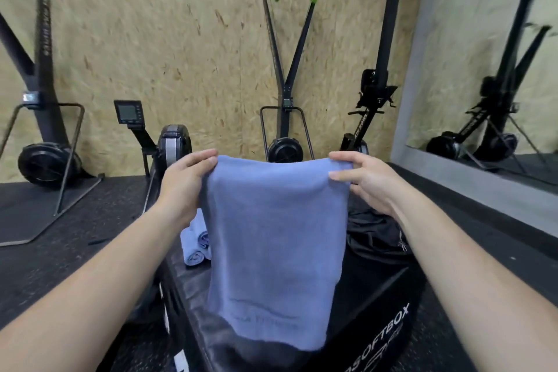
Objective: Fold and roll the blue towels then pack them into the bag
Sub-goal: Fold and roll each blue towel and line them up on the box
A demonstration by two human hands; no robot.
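A blue towel point(273, 244) hangs in front of me, held up by its top edge. My left hand point(185, 183) pinches the top left corner and my right hand point(367, 183) pinches the top right corner. The towel's lower edge drapes onto a black soft box point(383, 299) below. Behind the towel on the left, several rolled blue towels point(194, 243) lie on the box top. A black bag point(376, 231) sits on the box at the right, partly hidden by the towel and my right arm.
Black gym machines stand along the wooden wall: ski trainers point(285, 118) and a rower with a monitor point(128, 113). A mirror point(489, 69) covers the right wall. Dark rubber floor point(75, 238) surrounds the box.
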